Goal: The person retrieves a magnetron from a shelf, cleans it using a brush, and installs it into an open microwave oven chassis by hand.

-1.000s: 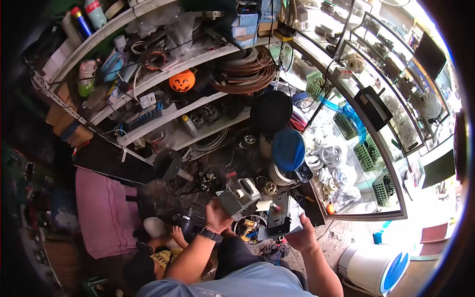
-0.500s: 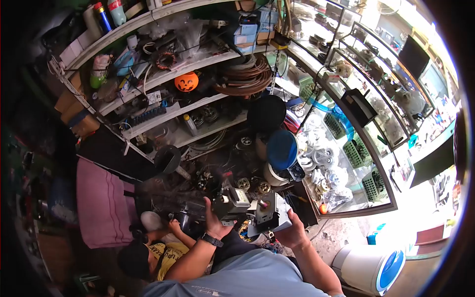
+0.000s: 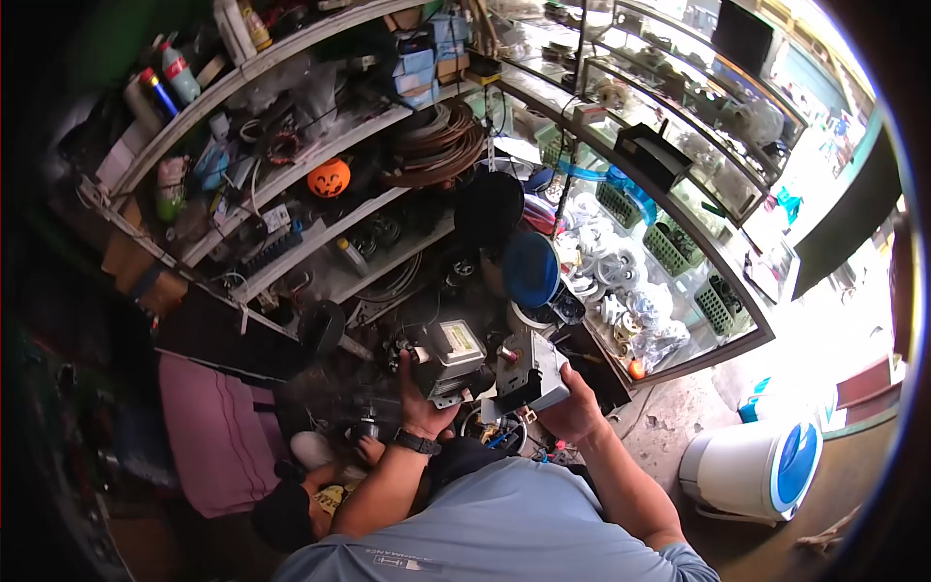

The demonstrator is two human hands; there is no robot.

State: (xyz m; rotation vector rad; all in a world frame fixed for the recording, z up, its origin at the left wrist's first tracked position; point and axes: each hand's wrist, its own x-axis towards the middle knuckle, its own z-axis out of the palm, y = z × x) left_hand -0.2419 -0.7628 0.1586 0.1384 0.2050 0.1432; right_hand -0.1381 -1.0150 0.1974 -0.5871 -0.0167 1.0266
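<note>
My left hand [image 3: 423, 409], with a dark watch on its wrist, is closed around a boxy metal magnetron [image 3: 456, 351] with a pale label on its upper face. Its fingers are partly hidden behind the part. My right hand [image 3: 572, 409] grips a second magnetron [image 3: 551, 373] by its right side. That one has a silvery casing and a small reddish tip. Both parts are held up side by side in front of my body, with a narrow gap between them.
At lower left sits another person with a dark cap [image 3: 281, 512], beside a pink padded piece [image 3: 208, 427]. Shelves of parts carry coiled hose [image 3: 441, 145] and an orange pumpkin bucket [image 3: 329, 178]. A glass display case [image 3: 703, 354] stands right, with a white-and-blue tub [image 3: 742, 470] below.
My head view has shifted, so the shelves appear further left. Both magnetrons are still held, now turned somewhat differently. The other person's head and arm sit lower in view.
</note>
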